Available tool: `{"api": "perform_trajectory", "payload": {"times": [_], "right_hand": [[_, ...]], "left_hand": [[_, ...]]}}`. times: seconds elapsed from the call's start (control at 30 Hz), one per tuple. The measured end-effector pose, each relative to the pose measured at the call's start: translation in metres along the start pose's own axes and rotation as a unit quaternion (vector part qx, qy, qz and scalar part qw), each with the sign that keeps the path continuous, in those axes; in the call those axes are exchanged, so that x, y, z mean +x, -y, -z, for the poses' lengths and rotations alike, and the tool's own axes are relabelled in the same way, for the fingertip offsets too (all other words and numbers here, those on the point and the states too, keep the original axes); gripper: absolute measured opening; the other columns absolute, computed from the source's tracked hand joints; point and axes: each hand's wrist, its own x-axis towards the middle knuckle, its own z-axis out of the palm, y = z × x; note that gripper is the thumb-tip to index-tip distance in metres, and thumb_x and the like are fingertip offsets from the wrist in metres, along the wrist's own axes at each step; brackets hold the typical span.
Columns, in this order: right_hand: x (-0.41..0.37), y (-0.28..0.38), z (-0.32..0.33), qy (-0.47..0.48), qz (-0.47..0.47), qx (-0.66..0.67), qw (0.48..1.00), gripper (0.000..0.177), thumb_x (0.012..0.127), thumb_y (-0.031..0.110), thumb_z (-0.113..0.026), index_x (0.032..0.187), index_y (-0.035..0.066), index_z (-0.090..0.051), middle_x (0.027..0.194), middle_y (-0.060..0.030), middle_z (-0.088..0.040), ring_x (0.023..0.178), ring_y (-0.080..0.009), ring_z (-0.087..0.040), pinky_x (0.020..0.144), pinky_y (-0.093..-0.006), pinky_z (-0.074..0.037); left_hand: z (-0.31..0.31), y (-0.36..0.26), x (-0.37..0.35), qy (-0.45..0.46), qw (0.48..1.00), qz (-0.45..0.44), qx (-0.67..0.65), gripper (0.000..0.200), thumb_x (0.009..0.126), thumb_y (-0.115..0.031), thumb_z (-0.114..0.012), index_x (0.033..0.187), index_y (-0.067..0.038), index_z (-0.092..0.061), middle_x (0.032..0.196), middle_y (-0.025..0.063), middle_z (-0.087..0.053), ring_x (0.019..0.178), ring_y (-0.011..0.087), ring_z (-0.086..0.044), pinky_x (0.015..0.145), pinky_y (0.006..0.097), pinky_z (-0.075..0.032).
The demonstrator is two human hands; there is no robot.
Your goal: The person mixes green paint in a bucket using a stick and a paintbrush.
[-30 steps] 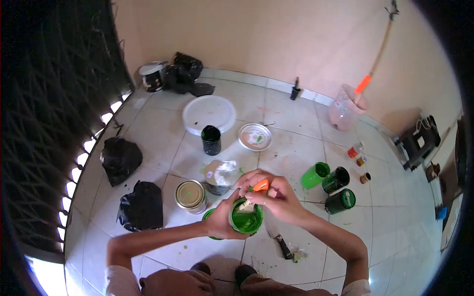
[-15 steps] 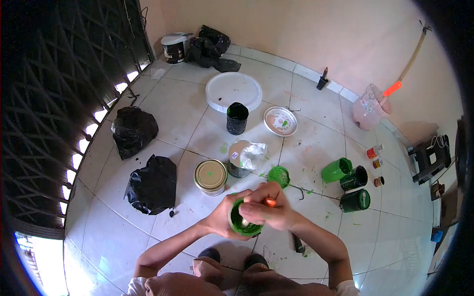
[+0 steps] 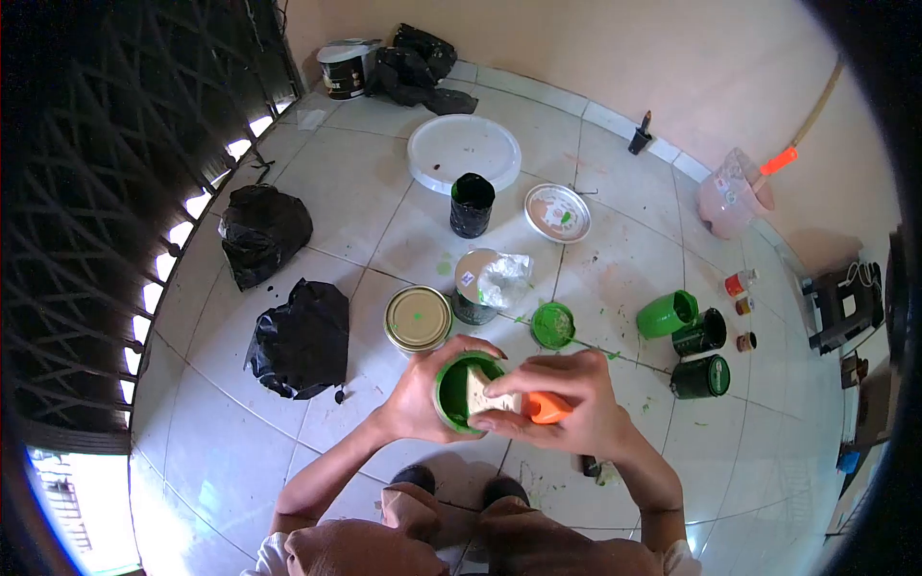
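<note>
My left hand is wrapped around a round paint container with green paint coating its inside and rim. In my right hand is a scraper with a flat, cream-coloured blade and an orange handle; its wide end lies at the container's mouth. Just beyond my hands stand a closed tin with a gold lid and another tin with crumpled clear plastic on top. A green-smeared lid lies on the floor to the right.
Black plastic bags lie at left by the folding gate. Ahead are a black-wrapped can, a large white lid and a smaller lid. Green containers and small bottles stand right, with a pink bucket by the wall.
My right hand has moved right and drawn the scraper up, so its cream blade shows at the container's mouth. The container now shows more of its inside. The view has shifted slightly.
</note>
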Motion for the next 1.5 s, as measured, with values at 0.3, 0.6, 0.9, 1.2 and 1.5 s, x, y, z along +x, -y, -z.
{"api": "perform_trajectory", "payload": {"times": [0.3,0.6,0.9,1.2,1.5], "right_hand": [[0.009,-0.018,-0.024,-0.073,0.029,-0.004,0.997,0.035,0.075,0.037,-0.079,0.070,0.011,-0.057,0.057,-0.0035,-0.058,0.044,-0.0192,-0.057,0.043,-0.0289,-0.043],[0.020,-0.008,-0.020,-0.041,0.008,-0.034,0.999,0.040,0.076,0.045,-0.075,0.067,0.010,-0.056,0.050,-0.0026,-0.052,0.042,-0.0201,-0.054,0.042,-0.0298,-0.042],[0.037,0.008,-0.014,-0.106,0.015,-0.001,0.994,0.043,0.076,0.043,-0.077,0.059,0.008,-0.057,0.050,-0.0043,-0.054,0.040,-0.0178,-0.053,0.040,-0.0285,-0.039],[0.029,-0.005,-0.040,-0.152,0.053,0.047,0.986,0.034,0.070,0.025,-0.085,0.068,0.006,-0.058,0.056,-0.0046,-0.059,0.045,-0.0130,-0.054,0.042,-0.0243,-0.040],[0.029,-0.014,-0.046,-0.129,0.041,-0.022,0.991,0.045,0.076,0.043,-0.077,0.061,0.007,-0.054,0.051,-0.0053,-0.053,0.038,-0.0189,-0.051,0.038,-0.0291,-0.038]], "left_hand": [[0.002,-0.002,0.000,-0.048,0.998,-0.002,0.044,0.073,0.052,-0.014,-0.086,0.115,-0.004,-0.051,0.106,0.0112,-0.063,0.093,0.0241,-0.066,0.083,0.0346,-0.052],[-0.001,0.001,-0.006,-0.056,0.996,0.004,0.075,0.074,0.054,-0.016,-0.087,0.117,-0.002,-0.049,0.102,0.0130,-0.065,0.092,0.0250,-0.067,0.080,0.0358,-0.052],[-0.001,0.006,-0.008,-0.063,0.993,0.008,0.105,0.076,0.054,-0.019,-0.087,0.118,-0.004,-0.049,0.102,0.0104,-0.064,0.091,0.0265,-0.067,0.079,0.0352,-0.052],[-0.004,0.008,-0.008,-0.104,0.994,-0.011,0.031,0.077,0.052,-0.019,-0.088,0.116,-0.001,-0.049,0.095,0.0104,-0.065,0.085,0.0196,-0.066,0.077,0.0323,-0.052],[-0.001,0.003,-0.007,-0.110,0.987,-0.003,0.114,0.076,0.053,-0.018,-0.088,0.116,-0.001,-0.049,0.091,0.0115,-0.066,0.081,0.0214,-0.067,0.073,0.0319,-0.053]]}}
